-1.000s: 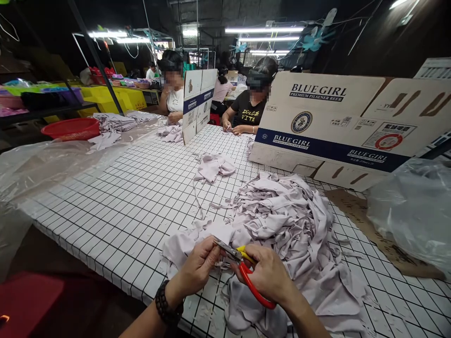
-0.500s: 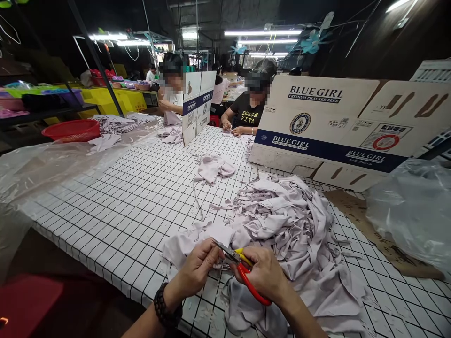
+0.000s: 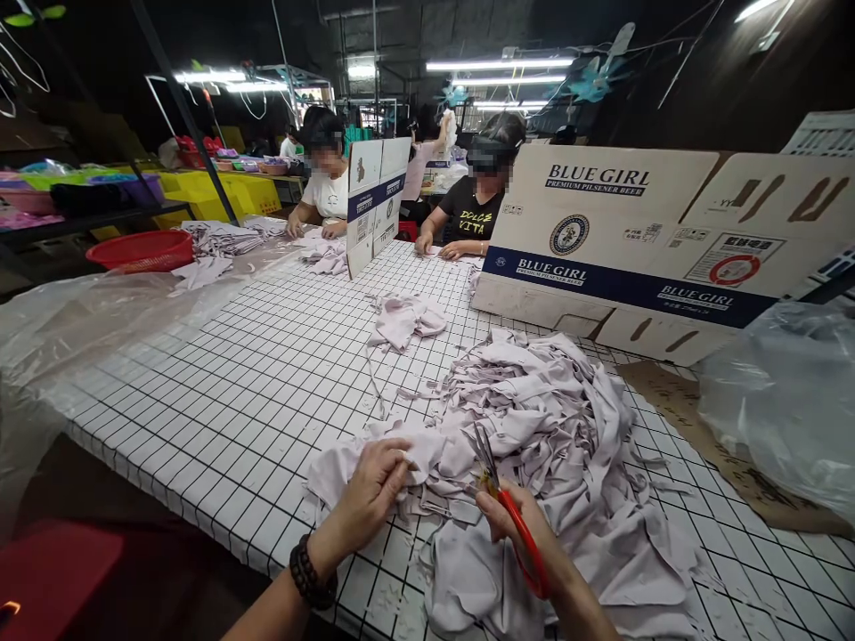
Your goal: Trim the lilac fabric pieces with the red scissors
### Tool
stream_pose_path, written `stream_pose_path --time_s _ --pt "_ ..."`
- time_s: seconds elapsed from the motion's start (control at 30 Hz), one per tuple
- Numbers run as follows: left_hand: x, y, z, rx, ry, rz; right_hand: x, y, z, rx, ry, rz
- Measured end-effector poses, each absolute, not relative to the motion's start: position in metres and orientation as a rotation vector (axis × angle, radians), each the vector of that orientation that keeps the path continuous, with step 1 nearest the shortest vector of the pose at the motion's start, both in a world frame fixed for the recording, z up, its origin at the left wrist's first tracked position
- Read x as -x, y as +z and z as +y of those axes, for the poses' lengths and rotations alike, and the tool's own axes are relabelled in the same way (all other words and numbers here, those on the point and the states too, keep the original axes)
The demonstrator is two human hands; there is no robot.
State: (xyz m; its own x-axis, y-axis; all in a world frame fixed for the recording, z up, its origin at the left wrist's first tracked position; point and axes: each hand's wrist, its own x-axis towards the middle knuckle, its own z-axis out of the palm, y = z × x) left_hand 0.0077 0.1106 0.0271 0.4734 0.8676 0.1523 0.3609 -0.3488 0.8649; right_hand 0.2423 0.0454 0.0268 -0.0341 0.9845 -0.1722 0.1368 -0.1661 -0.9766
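Note:
My left hand [image 3: 372,491], with a dark bead bracelet [image 3: 313,572] on its wrist, is over a pale lilac cloth piece [image 3: 340,463] at the near side of the heap. Its fingers are bent together with the thumb at the cloth; part of the grip is hidden. In my right hand [image 3: 525,525] is a pair of scissors [image 3: 525,539] with red and yellow handles. The blades point up and away, slightly apart, in front of the large pile of pale lilac cloth pieces [image 3: 534,392].
A grid-patterned table [image 3: 220,401] carries a smaller cloth bunch [image 3: 407,320] and scattered scraps. Cardboard panels [image 3: 614,223] stand upright across it. Brown paper [image 3: 735,463] and clear plastic [image 3: 781,401] lie right, a red basket [image 3: 140,251] far left. Two co-workers [image 3: 468,209] sit opposite.
My right hand has drawn the scissors right, away from my left hand, and turned the blades upward. My left hand has moved slightly down onto the cloth.

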Motion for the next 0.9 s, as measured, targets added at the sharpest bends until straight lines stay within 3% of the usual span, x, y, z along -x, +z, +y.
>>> stream_pose_path --time_s 0.1,0.2,0.43,0.53,0.73,0.9 --pt "-0.004 0.009 0.115 -2.094 0.599 1.421 -0.246 0.019 0.036 1.442 1.328 -1.203" --pt "0.0 0.01 0.135 -2.097 0.45 1.509 -0.251 0.011 0.025 1.461 1.318 -1.2" --pt "-0.007 0.113 0.284 -2.111 0.599 1.688 -0.262 0.004 0.001 1.502 1.306 -1.211" --pt "-0.045 0.139 0.313 -2.227 0.632 1.599 -0.265 0.0 -0.005 1.52 1.274 -1.156" --pt "-0.144 0.085 0.245 -2.428 0.358 0.865 -0.266 0.007 -0.01 1.55 1.244 -1.082" --pt "-0.15 0.06 0.214 -2.404 0.437 0.688 -0.272 0.016 -0.026 1.627 1.145 -0.952"
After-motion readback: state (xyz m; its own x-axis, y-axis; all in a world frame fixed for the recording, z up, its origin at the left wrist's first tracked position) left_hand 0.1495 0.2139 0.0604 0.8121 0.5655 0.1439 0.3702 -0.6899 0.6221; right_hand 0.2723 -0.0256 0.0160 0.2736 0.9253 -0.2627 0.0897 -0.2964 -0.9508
